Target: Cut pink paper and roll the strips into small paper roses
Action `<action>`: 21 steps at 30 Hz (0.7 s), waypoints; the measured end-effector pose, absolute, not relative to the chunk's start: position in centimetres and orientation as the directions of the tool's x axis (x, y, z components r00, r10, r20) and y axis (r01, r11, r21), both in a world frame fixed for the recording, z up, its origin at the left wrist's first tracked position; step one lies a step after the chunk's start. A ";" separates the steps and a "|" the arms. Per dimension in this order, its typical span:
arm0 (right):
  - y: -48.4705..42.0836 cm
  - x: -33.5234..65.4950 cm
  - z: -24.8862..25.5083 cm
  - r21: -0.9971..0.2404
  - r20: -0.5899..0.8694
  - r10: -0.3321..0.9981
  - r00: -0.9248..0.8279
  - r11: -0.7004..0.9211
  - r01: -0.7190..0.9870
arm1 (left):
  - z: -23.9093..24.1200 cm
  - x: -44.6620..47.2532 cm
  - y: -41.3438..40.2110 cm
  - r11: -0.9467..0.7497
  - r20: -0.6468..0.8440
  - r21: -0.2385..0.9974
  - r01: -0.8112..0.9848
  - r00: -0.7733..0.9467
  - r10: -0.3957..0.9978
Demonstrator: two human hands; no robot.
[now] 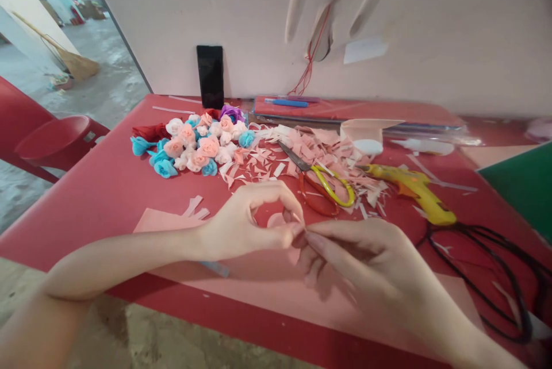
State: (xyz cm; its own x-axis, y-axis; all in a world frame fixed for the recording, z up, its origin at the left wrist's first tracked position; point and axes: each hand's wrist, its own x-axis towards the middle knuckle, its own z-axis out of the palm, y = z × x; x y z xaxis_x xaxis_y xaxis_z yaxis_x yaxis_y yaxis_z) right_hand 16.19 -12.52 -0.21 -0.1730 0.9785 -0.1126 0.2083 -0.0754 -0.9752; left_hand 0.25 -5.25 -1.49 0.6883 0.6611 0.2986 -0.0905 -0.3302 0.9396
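Observation:
My left hand (pixel 241 220) is closed in a ring, its thumb and forefinger pinching a small pink paper piece (pixel 276 219), part of which shows inside the ring. Fingertips of my right hand (pixel 364 257) meet those of the left and pinch at the same piece; fingers hide most of it. Below both hands lies a pink paper sheet (pixel 259 283). Just beyond them are scissors (pixel 334 185) with one yellow and one red handle, lying on pink and white paper scraps (pixel 263 165).
A heap of paper roses (pixel 198 145) sits at the back left, a phone (pixel 211 77) behind it. At right lie a yellow glue gun (pixel 414 188), its black cable (pixel 513 277) and a green object (pixel 524 185). Pens (pixel 287 103) rest by the white panel (pixel 233 1).

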 end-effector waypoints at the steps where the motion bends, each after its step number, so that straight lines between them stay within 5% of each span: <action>1: -12.5 16.2 -0.4 -0.974 -0.146 0.974 -0.173 -0.111 0.197 | -1.5 0.2 -5.2 -0.316 0.272 0.946 -0.069 0.701 0.659; 9: -12.0 16.5 -0.8 -0.952 -0.305 0.927 -0.218 -0.301 0.050 | -0.8 -0.2 -3.6 -0.247 0.101 0.967 0.058 0.803 0.588; 21: -11.8 16.2 -0.5 -0.834 -0.345 0.847 -0.405 -0.474 -0.281 | 0.2 -1.1 -2.5 -0.325 0.175 0.946 -0.009 0.856 0.487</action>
State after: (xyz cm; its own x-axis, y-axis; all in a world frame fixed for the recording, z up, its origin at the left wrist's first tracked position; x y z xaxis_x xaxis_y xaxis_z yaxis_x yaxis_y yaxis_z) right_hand 16.19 -11.78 -0.54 -0.4051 0.8467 -0.3450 -0.2809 -0.4743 -0.8343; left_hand -1.08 -2.50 0.19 0.8560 0.4865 0.1751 -0.0088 -0.3249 0.9457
